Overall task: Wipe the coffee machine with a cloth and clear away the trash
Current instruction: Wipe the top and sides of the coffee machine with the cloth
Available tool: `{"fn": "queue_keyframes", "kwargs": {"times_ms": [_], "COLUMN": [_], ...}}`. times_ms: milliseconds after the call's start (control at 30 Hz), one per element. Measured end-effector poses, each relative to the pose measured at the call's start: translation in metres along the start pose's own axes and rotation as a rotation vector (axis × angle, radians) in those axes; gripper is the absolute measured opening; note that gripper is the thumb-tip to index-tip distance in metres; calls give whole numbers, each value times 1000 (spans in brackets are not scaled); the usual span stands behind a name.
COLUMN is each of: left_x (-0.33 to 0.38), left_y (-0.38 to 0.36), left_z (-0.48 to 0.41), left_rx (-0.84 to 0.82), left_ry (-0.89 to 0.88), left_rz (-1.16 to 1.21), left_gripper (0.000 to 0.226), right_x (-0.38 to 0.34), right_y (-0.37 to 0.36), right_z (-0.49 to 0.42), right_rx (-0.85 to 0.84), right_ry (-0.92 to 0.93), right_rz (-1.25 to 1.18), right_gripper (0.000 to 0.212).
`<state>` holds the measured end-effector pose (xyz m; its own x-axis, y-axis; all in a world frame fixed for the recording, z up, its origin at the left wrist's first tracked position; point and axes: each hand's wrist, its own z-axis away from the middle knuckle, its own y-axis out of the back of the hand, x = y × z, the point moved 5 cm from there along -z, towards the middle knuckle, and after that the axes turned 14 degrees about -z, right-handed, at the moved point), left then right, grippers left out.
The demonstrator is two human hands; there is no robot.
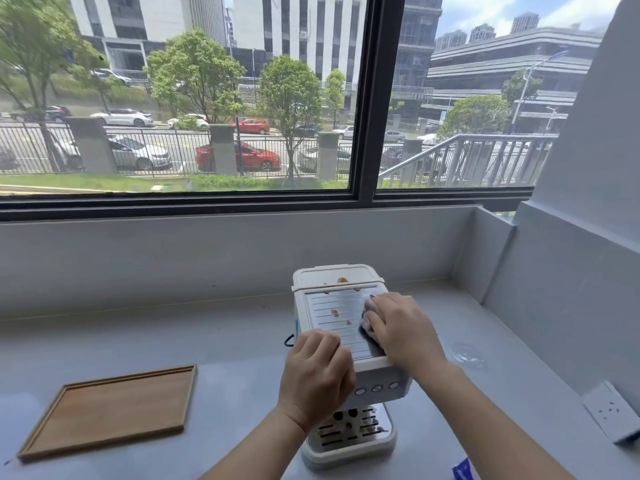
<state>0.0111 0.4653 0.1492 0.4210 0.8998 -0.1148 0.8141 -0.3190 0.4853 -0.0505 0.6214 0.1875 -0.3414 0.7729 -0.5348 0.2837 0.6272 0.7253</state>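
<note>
Two hands work the machine point(346, 341) on the counter point(207, 358): left hand point(317, 372) curled over its front edge steadies the light, tippable body, right hand point(398, 329) presses flat on the soft cloth point(367, 323) bunched atop the slick grille.

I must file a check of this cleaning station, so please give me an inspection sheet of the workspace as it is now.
Surface: pale grey counter, bare near the window wall.
Job's things: white boxy coffee machine; brownish crumbs on its ribbed metal top; more bits on the drip grille; pale crumpled cloth at the top's right side.
Clutter: empty rectangular wooden tray left of the machine; blue scrap at the bottom edge.
Hands: left hand steadies the machine's front left corner; right hand presses the cloth.
Cables: dark loop at the machine's left side.
Surroundings: white wall socket at right; window above.
</note>
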Motion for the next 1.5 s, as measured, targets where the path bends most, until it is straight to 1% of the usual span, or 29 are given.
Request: {"fn": "queue_keyframes", "kwargs": {"times_ms": [67,100,167,233,267,300,400,467,533,600,733,767,833,900,967,1033,1100,1133,1233,1267,1400,1433,1500], "left_x": [0,0,0,-1,-1,-2,-2,-2,-2,-2,-2,-1,-1,-3,-3,-4,-4,-4,-5,-5,-5,-6,-6], "left_y": [1,2,1,-1,-1,-1,0,0,0,0,2,3,2,1,0,1,1,1,1,1,2,3,4], "left_z": [1,2,3,3,3,3,3,3,2,2,1,1,1,2,2,1,2,3,4,4,3,4,7], "left_rx": [4,3,-2,-1,5,7,-7,-24,-37,-35,-15,-9,-7,-5,-14,-24,-38,-45,-63,-69,-67,-61,-54], "left_ry": [2,3,8,13,12,12,20,37,54,57,59,60,64,76,100,132,156,158,158,160,182,181,168], "left_rz": [4,14,27,38,39,33,38,54,64,64,64,71,82,93,114,124,125,127,136,143,175,184,200], "left_gripper": [20,20,19,17,17,18,20,19,20,21,22,22,20,19,18,18,17,17,23,24,24,24,25], "right_x": [-1,-5,-15,-21,-20,-19,-15,-19,-20,-15,-6,-10,-21,-24,-14,-4,-9,-16,-30,-26,-15,-20,-37], "right_y": [0,-2,-6,-12,-13,-12,-9,-12,-16,-14,-10,-12,-20,-26,-19,-14,-15,-18,-29,-27,-18,-21,-29], "right_z": [-13,-14,-4,15,16,9,-16,-17,-4,3,-25,-26,-19,-3,-6,-23,-32,-31,-4,2,-21,-27,-28], "right_rx": [-19,-21,-21,-54,-63,-61,-60,-65,-87,-113,-98,-90,-69,-92,-123,-129,-124,-122,-147,-144,-96,-120,-206], "right_ry": [-81,-77,17,116,123,104,-34,-16,62,86,-65,-79,8,115,57,-50,-98,-76,127,154,38,43,136], "right_rz": [30,26,-14,-61,-68,-64,-37,-36,-70,-97,-6,11,27,1,-22,22,68,61,-49,-90,-79,-80,-130], "right_gripper": [23,22,15,20,22,22,19,18,16,17,21,21,19,20,22,23,23,21,15,17,22,22,19]}}
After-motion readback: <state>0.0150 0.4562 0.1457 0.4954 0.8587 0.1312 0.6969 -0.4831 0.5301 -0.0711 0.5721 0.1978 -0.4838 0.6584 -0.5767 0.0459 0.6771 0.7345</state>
